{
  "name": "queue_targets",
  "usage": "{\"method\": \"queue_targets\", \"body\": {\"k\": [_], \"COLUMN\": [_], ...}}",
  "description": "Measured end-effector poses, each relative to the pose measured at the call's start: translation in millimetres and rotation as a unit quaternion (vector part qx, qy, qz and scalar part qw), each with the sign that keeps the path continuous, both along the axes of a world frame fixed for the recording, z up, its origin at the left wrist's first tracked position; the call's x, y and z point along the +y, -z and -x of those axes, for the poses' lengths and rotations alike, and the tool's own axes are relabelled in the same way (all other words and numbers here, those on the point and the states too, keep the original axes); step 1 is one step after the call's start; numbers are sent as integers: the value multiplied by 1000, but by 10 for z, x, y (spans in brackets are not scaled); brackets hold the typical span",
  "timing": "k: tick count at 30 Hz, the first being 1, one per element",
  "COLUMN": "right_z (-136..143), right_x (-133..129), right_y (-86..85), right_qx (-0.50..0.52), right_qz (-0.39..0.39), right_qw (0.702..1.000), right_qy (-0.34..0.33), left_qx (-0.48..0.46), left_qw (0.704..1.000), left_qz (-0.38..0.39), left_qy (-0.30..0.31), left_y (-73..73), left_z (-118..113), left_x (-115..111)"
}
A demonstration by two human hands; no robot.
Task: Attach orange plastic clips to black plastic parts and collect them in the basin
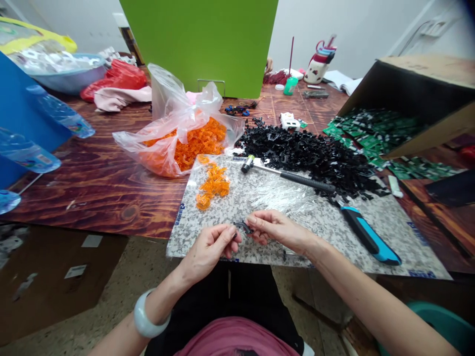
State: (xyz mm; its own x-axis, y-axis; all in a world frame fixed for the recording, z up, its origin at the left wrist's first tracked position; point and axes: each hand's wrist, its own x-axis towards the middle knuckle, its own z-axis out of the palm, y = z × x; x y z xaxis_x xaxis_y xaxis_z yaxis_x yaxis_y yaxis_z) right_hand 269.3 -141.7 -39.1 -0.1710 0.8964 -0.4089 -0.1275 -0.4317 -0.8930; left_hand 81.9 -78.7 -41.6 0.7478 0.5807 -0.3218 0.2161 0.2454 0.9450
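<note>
Between my two hands, over the front edge of the speckled board (237, 198), is a small black plastic part (243, 227). My left hand (211, 247) pinches its left end, and the fingers of my right hand (272, 230) are closed on its right end. Small orange parts (213, 185) lie on the board beyond my left hand. A hammer (289, 176) with a black handle rests across the board near thin clear strips (284, 195). A heap of black parts (300, 153) covers the board's back edge.
An open plastic bag of orange parts (200, 141) stands behind the board. A blue-and-black cutter (371, 237) lies at right. Green circuit boards (386, 128) spill from a cardboard box (434, 74). A green panel (200, 44) stands at the back, with part of another person's hand (269, 66) beside it.
</note>
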Motion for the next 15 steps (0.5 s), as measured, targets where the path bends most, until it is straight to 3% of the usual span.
{"method": "queue_targets", "body": {"k": [5,8,12,15], "right_z": [-11,43,172,206], "right_x": [2,-31,-70,-53], "right_y": [-4,-17,-57,-72], "right_qx": [-16,-79,-235,-237], "right_qz": [-29,-63,-144,-150], "right_qw": [999,994,960,957], "right_qy": [-33,-35,37,68], "left_qx": [10,23,30,16], "left_qw": [997,992,985,990], "left_qz": [-66,-120,-169,-143], "left_qy": [32,35,9,-5], "left_y": [-16,-41,-47,-15], "left_z": [10,16,-3,-27], "left_x": [-22,-42,-48,-25]}}
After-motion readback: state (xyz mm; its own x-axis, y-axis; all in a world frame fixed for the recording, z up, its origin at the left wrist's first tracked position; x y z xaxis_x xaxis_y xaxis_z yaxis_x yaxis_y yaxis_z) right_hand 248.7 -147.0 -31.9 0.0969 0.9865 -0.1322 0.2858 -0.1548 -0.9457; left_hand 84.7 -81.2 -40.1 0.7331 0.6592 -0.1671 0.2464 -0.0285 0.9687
